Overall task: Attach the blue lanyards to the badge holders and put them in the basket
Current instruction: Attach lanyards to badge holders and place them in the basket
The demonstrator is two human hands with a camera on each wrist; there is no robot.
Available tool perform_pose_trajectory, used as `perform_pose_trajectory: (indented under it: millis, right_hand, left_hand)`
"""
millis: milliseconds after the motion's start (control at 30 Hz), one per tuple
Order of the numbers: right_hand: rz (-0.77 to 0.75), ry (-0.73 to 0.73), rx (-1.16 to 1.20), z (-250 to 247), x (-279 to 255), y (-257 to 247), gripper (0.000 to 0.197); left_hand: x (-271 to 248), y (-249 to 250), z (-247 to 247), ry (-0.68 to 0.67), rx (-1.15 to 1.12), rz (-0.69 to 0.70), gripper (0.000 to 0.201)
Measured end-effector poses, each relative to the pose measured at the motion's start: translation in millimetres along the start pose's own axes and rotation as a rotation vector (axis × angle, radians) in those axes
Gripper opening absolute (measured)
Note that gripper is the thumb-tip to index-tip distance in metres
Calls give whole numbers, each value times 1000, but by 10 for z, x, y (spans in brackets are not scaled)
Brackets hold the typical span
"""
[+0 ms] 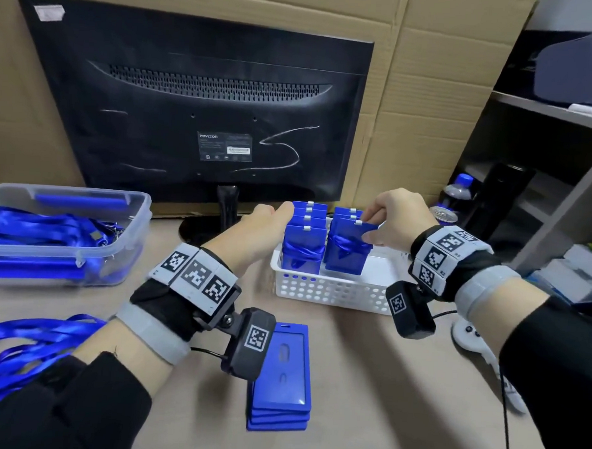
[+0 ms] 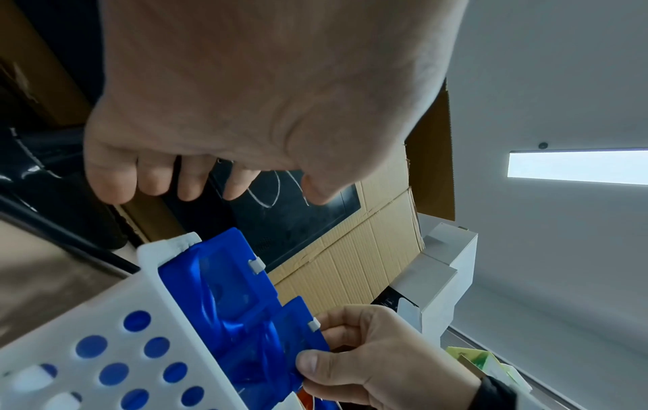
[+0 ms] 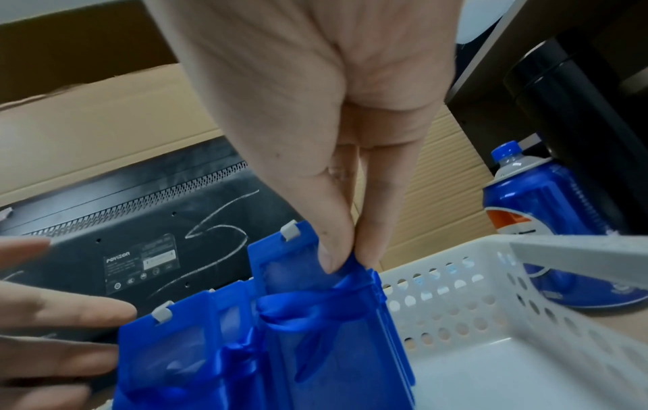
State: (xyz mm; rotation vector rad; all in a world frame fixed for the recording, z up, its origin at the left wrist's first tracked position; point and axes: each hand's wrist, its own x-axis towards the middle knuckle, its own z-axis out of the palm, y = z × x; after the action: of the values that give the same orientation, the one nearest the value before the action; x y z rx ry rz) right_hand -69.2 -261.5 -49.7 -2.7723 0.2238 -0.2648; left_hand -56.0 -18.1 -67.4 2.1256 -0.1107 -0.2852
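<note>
- The right hand (image 1: 396, 221) pinches the top corner of the front badge holder (image 1: 349, 251) between thumb and fingertips; that holder stands upright in the right row, a blue lanyard wrapped round it.
- The left hand (image 1: 265, 222) is relaxed, its fingers straight, beside the left row of wrapped holders (image 1: 302, 248); whether it touches them I cannot tell.
- Both rows stand at the far end of the white perforated basket (image 1: 335, 291).
- A stack of bare badge holders (image 1: 285, 378) lies nearer on the desk.
- Loose lanyards (image 1: 24, 344) lie at the left, more in a clear plastic box (image 1: 64, 232).
- A black monitor (image 1: 197, 109) stands behind.
</note>
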Motion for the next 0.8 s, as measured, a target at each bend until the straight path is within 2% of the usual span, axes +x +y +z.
perform_pose_trajectory:
  millis: [267, 800]
  right_hand:
    - [37, -32, 55, 132, 123, 8, 23]
    - [53, -18, 67, 91, 132, 19, 33]
  left_hand:
    - [216, -66, 35, -77, -105, 7, 64]
    - [173, -61, 75, -35, -57, -18, 59]
